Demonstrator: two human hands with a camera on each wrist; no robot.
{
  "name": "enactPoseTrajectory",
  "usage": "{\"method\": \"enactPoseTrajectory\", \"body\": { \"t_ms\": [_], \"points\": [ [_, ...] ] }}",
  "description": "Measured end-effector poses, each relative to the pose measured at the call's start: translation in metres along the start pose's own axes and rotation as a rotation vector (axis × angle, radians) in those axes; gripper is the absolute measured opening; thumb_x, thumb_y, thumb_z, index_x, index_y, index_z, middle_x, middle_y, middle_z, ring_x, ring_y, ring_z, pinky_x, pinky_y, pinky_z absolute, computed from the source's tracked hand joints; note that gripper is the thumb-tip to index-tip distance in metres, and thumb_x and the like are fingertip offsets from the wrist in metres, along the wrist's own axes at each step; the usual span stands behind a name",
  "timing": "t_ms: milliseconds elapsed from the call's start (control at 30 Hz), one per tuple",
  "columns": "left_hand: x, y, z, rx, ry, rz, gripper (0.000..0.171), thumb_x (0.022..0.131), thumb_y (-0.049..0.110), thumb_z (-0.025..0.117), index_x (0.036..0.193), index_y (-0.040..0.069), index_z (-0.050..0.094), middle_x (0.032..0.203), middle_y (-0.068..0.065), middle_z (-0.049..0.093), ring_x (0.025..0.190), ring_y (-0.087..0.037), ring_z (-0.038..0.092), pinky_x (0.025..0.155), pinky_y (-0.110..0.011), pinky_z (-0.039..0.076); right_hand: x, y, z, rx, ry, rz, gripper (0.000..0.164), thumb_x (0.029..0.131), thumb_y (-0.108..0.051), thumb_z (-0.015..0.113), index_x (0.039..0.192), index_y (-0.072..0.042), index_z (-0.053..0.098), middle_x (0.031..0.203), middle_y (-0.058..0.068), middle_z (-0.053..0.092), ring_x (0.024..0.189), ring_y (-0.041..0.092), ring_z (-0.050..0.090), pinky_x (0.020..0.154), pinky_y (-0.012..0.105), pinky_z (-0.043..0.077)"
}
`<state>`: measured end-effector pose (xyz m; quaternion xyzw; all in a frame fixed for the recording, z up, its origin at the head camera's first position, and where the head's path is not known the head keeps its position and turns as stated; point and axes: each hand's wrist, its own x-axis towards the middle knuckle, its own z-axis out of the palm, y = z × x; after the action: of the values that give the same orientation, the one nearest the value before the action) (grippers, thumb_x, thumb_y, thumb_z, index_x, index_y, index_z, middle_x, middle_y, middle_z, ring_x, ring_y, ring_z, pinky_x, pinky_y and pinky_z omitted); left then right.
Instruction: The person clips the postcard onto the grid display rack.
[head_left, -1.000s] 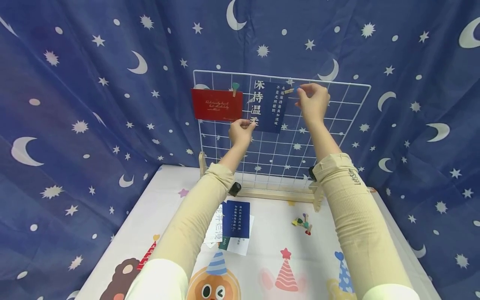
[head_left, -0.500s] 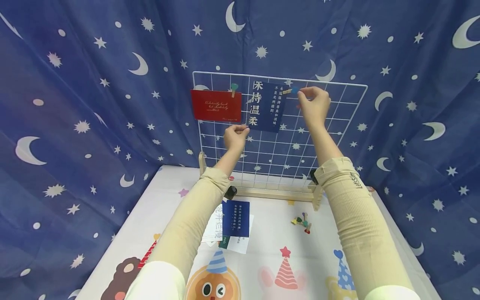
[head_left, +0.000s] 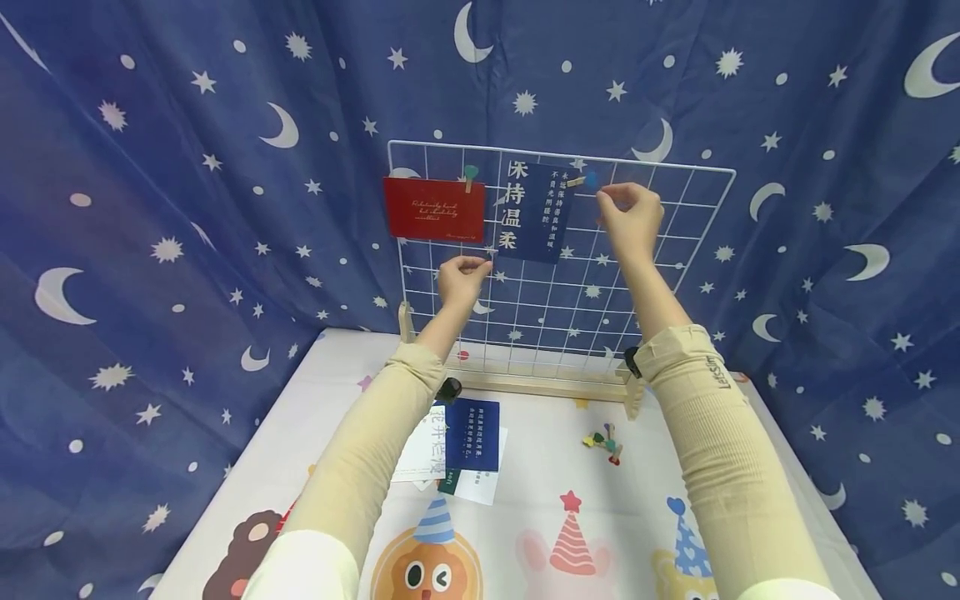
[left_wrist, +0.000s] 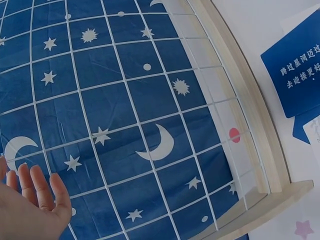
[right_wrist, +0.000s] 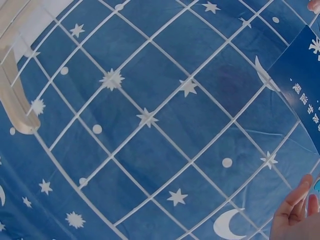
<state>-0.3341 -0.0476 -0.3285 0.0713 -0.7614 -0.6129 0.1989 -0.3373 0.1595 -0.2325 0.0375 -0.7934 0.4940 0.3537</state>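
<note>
A dark blue card [head_left: 534,212] with white characters hangs on a white wire grid [head_left: 645,218]. A clothespin with a blue top [head_left: 585,180] sits at its upper right edge. My right hand [head_left: 630,215] is just right of and below that clothespin, fingers loosely bent and holding nothing. Below the card's lower left corner, my left hand [head_left: 462,280] is apart from it, its fingers loosely bent too. To the left, a red card [head_left: 435,210] hangs from a clothespin with a green top [head_left: 470,178]. In the right wrist view the blue card [right_wrist: 300,80] shows at the right edge.
Several cards, a blue one [head_left: 472,435] on top, lie on the white tablecloth [head_left: 540,492] in front of the grid. A small cluster of colourful clothespins [head_left: 603,443] lies to their right. The grid stands on a wooden base [head_left: 540,386] before a star-patterned curtain [head_left: 187,167].
My left hand has let go of the blue card's lower corner and moved down and left. My right hand has released the blue-topped clothespin and drawn slightly away to the lower right.
</note>
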Motion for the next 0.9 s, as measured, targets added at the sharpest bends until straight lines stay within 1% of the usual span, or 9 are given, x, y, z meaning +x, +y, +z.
{"method": "enactPoseTrajectory", "body": {
  "t_ms": [200, 333, 500, 633, 767, 900],
  "points": [
    [-0.004, -0.002, -0.007, 0.001, -0.015, 0.033, 0.022, 0.084, 0.019, 0.07, 0.095, 0.0, 0.07, 0.091, -0.017, 0.068, 0.071, -0.012, 0.055, 0.059, -0.018, 0.041, -0.004, 0.004, -0.005, -0.01, -0.022, 0.004, 0.023, 0.09, -0.017, 0.062, 0.106, -0.001, 0.067, 0.107, 0.018, 0.069, 0.055, -0.011, 0.053, 0.061, 0.008, 0.05],
    [-0.006, -0.004, -0.011, 0.01, -0.028, 0.043, 0.023, 0.085, 0.021, 0.07, 0.095, 0.0, 0.069, 0.092, -0.018, 0.069, 0.072, -0.015, 0.059, 0.056, -0.016, 0.039, -0.007, 0.009, -0.008, -0.021, -0.046, 0.001, 0.024, 0.091, -0.016, 0.061, 0.108, 0.0, 0.067, 0.109, 0.018, 0.069, 0.056, -0.013, 0.052, 0.062, 0.007, 0.05],
    [-0.007, -0.006, -0.012, 0.012, -0.047, 0.047, 0.025, 0.085, 0.023, 0.069, 0.096, 0.0, 0.069, 0.094, -0.018, 0.069, 0.079, -0.02, 0.062, 0.055, -0.016, 0.038, -0.009, 0.015, -0.012, -0.006, -0.065, -0.03, 0.024, 0.091, -0.013, 0.06, 0.108, 0.004, 0.065, 0.108, 0.02, 0.068, 0.056, -0.013, 0.053, 0.059, 0.003, 0.047],
    [-0.008, -0.009, -0.011, 0.034, -0.056, 0.034, 0.026, 0.085, 0.025, 0.07, 0.096, 0.001, 0.069, 0.093, -0.017, 0.069, 0.075, -0.017, 0.059, 0.055, -0.017, 0.037, -0.011, 0.018, -0.014, 0.013, -0.081, -0.03, 0.024, 0.09, -0.012, 0.06, 0.108, 0.005, 0.065, 0.107, 0.023, 0.068, 0.056, -0.012, 0.053, 0.059, 0.003, 0.047],
    [-0.009, -0.012, -0.012, 0.043, -0.077, 0.021, 0.025, 0.085, 0.024, 0.07, 0.096, 0.002, 0.069, 0.092, -0.016, 0.068, 0.07, -0.01, 0.053, 0.056, -0.016, 0.038, -0.015, 0.023, -0.015, 0.021, -0.095, -0.023, 0.024, 0.09, -0.011, 0.06, 0.107, 0.005, 0.065, 0.105, 0.024, 0.068, 0.056, -0.011, 0.054, 0.058, 0.004, 0.047],
    [-0.011, -0.015, -0.015, 0.037, -0.093, 0.015, 0.025, 0.085, 0.023, 0.07, 0.097, 0.002, 0.069, 0.092, -0.015, 0.068, 0.07, -0.009, 0.054, 0.056, -0.015, 0.039, -0.02, 0.031, -0.016, 0.028, -0.109, -0.018, 0.024, 0.09, -0.01, 0.06, 0.108, 0.005, 0.064, 0.104, 0.024, 0.067, 0.056, -0.012, 0.053, 0.058, 0.004, 0.047]
  ]
}}
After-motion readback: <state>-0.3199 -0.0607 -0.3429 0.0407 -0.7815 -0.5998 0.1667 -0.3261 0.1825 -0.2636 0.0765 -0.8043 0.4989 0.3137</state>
